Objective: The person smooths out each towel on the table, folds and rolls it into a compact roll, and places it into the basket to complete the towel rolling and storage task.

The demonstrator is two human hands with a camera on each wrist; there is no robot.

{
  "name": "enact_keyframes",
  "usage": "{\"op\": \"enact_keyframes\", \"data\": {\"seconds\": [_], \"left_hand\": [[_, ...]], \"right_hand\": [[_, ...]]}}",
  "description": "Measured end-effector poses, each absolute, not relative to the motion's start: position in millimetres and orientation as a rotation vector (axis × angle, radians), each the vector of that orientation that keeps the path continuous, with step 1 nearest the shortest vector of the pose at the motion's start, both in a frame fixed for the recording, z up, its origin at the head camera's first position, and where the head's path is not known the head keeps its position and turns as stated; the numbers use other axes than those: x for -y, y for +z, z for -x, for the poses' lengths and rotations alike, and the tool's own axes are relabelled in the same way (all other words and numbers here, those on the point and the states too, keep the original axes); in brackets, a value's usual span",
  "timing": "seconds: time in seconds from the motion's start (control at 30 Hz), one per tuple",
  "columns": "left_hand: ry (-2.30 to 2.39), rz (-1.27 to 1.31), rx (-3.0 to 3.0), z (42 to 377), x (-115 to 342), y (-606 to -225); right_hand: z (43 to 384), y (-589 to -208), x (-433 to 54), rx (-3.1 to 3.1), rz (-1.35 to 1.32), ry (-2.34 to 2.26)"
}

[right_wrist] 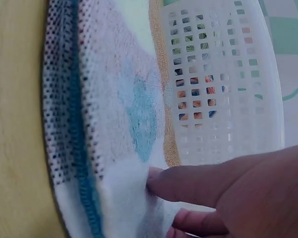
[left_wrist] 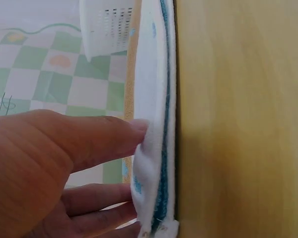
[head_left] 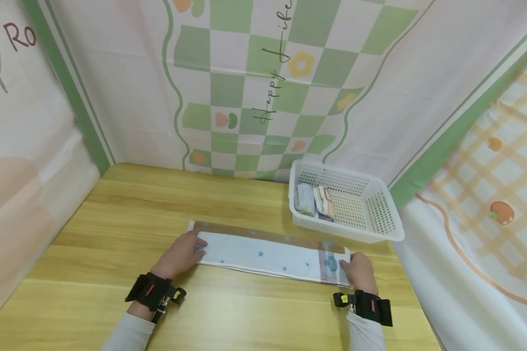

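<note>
A folded towel [head_left: 259, 251] lies as a long strip across the wooden table, white with small blue stars, a brown band along its far side and a patterned band with a blue figure near its right end. My left hand [head_left: 182, 253] pinches the left end; in the left wrist view its thumb [left_wrist: 109, 136] presses the white cloth, which bulges between thumb and fingers. At the other end, my right hand [head_left: 361, 270] grips the corner, thumb on top, with its other fingertips partly hidden. The layered edges of the towel [right_wrist: 124, 109] show in the right wrist view.
Behind the towel's right end stands a white perforated plastic basket [head_left: 347, 231]. Several folded cloths [head_left: 313, 200] sit in its left part. Patterned curtains [head_left: 263, 97] hang behind and along both sides of the wooden table [head_left: 254, 317].
</note>
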State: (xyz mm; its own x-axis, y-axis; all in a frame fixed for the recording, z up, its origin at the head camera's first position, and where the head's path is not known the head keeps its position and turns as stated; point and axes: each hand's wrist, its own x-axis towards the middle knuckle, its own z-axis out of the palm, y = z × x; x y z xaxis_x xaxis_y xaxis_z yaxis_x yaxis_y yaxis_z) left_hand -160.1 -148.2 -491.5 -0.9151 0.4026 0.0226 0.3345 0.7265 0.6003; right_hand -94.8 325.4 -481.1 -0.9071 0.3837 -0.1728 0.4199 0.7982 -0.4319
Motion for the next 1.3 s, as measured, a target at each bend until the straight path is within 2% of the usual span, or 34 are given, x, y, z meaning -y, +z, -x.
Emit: {"op": "enact_keyframes", "data": {"seconds": [0.43,0.73,1.03,1.3], "left_hand": [[0.983,-0.738,-2.784,168,144,-499],[0.995,-0.772,-2.711,168,132,-496],[1.026,-0.878,-2.693,168,119,-495],[1.061,-0.918,-2.685,169,108,-490]], "right_hand": [[97,-470,-333,-2.876,-0.656,-0.845],[77,-428,-332,-2.935,-0.720,-1.058],[86,-386,-304,-3.211,-0.642,-1.028],[110,-369,-258,-3.296,-0.393,-1.118]]}}
